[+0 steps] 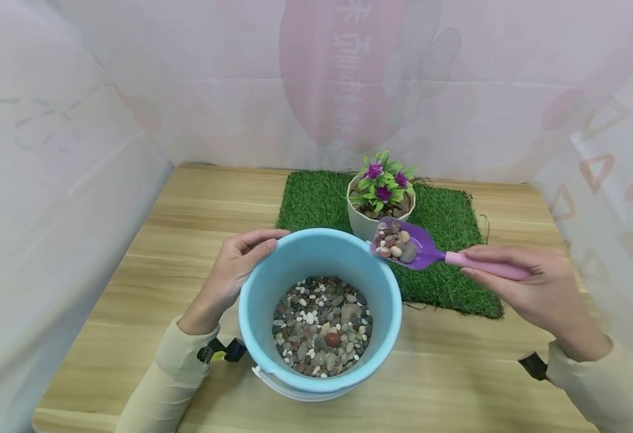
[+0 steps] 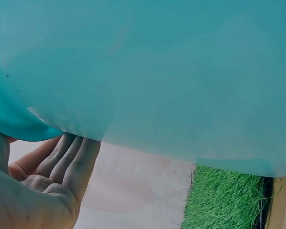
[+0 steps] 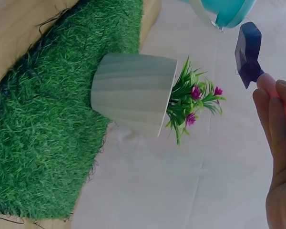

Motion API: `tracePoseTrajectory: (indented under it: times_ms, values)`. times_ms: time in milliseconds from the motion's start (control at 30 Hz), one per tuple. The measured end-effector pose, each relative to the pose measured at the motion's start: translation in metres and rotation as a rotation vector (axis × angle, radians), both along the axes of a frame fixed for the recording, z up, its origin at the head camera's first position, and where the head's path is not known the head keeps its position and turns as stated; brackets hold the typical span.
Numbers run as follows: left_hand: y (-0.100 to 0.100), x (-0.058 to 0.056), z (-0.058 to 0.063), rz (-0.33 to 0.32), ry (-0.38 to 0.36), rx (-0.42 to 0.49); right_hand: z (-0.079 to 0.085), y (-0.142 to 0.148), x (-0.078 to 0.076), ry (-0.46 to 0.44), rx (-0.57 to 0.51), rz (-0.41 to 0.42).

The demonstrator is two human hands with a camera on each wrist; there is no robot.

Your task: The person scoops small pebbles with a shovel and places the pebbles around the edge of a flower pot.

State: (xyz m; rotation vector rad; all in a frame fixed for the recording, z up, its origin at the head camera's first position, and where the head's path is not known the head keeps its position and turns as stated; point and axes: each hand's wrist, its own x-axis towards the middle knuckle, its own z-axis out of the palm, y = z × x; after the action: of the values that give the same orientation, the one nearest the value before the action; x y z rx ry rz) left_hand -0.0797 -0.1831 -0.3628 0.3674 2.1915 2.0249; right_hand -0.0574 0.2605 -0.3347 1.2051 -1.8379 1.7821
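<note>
A light blue bucket stands upright in front, pebbles covering its bottom. My left hand rests against its far left side at the rim, fingers fairly straight; the left wrist view shows the fingers against the bucket's outer wall, their tips hidden. My right hand grips the pink handle of a purple toy shovel. Several pebbles lie in its scoop, which is over or beside the bucket's right rim and in front of a white flowerpot.
The flowerpot holds a plant with purple flowers and some pebbles on its soil. It stands on a green artificial grass mat. Under these is a wooden table, with pale printed curtains around it. The bucket's white handle hangs in front.
</note>
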Motion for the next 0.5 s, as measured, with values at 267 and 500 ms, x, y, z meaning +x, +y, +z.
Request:
tracePoseTrajectory:
  times_ms: [267,500]
  values:
    - [0.0,0.0,0.0,0.004,-0.001,0.009,-0.009,0.015,-0.002,-0.084,0.051,-0.116]
    - [0.0,0.0,0.0,0.0,0.004,0.005,-0.019,0.028,-0.007,-0.052,0.214,-0.308]
